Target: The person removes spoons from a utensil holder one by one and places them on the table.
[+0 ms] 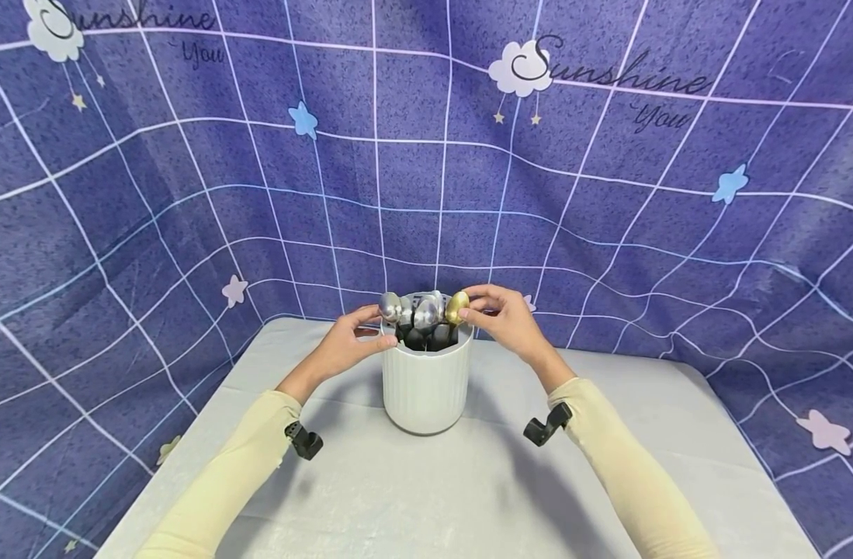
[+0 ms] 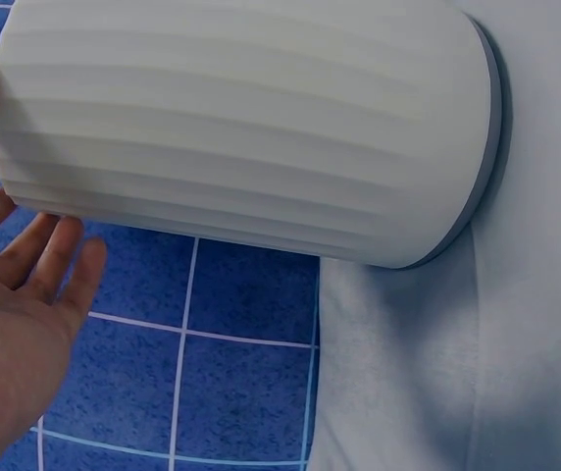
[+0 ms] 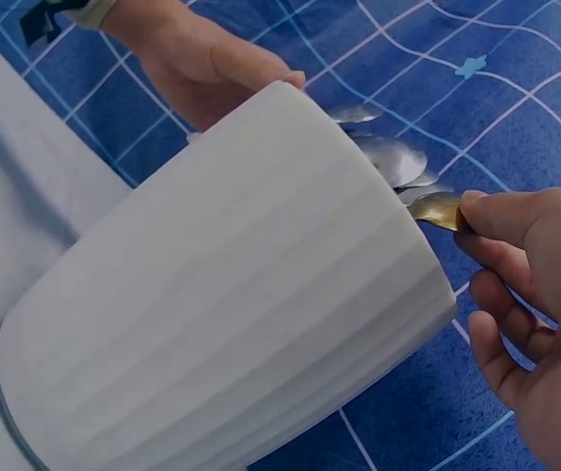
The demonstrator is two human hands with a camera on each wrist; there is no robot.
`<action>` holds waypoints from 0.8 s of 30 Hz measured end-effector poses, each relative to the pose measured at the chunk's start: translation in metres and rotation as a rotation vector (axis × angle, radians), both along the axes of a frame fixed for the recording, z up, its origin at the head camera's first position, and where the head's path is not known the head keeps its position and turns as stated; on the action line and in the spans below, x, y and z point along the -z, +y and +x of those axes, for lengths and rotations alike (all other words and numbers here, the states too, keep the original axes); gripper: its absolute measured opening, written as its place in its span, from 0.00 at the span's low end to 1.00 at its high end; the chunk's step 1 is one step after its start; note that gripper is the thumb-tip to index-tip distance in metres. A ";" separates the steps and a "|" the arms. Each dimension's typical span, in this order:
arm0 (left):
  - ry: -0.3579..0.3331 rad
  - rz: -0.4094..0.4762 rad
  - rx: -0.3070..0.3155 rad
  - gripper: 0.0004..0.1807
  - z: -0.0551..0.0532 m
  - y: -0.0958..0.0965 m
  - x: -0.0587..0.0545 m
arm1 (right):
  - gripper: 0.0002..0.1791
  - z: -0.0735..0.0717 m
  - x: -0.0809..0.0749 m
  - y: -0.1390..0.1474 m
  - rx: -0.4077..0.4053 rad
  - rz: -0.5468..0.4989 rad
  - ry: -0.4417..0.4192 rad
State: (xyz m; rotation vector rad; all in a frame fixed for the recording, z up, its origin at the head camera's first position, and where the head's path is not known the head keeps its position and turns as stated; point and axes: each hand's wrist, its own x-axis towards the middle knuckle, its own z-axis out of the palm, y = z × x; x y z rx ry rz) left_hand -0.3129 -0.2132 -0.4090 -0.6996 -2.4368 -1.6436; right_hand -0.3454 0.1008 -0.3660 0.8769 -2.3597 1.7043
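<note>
A white ribbed utensil holder (image 1: 426,392) stands upright on the table, with several spoons in it, bowls up. The right hand (image 1: 504,317) pinches the bowl of a gold spoon (image 1: 457,307) between thumb and fingertips at the holder's right rim. In the right wrist view the gold spoon (image 3: 437,210) juts out past the rim, its handle hidden inside. The left hand (image 1: 348,341) holds the holder's left side near the rim, thumb at the front and fingers behind. Silver spoons (image 1: 426,312) fill the middle and left, beside the left fingertips. Black rounded pieces (image 1: 440,338) show below them.
A light grey cloth covers the table (image 1: 370,497). Behind it and at both sides hangs a blue grid-patterned curtain (image 1: 412,171) with stars and clouds. Each wrist wears a black camera mount (image 1: 548,424), and both forearms reach in from the front.
</note>
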 end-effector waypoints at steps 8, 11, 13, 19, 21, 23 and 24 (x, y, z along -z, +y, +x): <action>-0.005 -0.007 -0.008 0.33 -0.002 0.001 0.001 | 0.20 0.004 -0.005 0.000 -0.028 -0.037 -0.035; -0.009 -0.023 -0.013 0.33 -0.003 0.001 0.002 | 0.20 0.005 -0.007 0.000 -0.047 -0.050 -0.037; -0.010 -0.029 -0.013 0.33 -0.004 0.001 0.002 | 0.20 0.005 -0.009 -0.001 -0.057 -0.060 -0.036; -0.014 -0.015 -0.012 0.33 -0.004 0.002 0.003 | 0.18 0.006 -0.015 -0.002 -0.081 -0.069 -0.027; -0.012 -0.007 -0.009 0.33 -0.003 0.001 0.003 | 0.18 0.006 -0.018 -0.002 -0.081 -0.063 -0.024; -0.007 -0.004 -0.007 0.34 -0.003 0.000 0.003 | 0.18 0.007 -0.022 -0.002 -0.081 -0.059 -0.022; -0.007 -0.008 -0.010 0.35 -0.004 -0.001 0.003 | 0.18 0.007 -0.024 -0.001 -0.080 -0.057 -0.020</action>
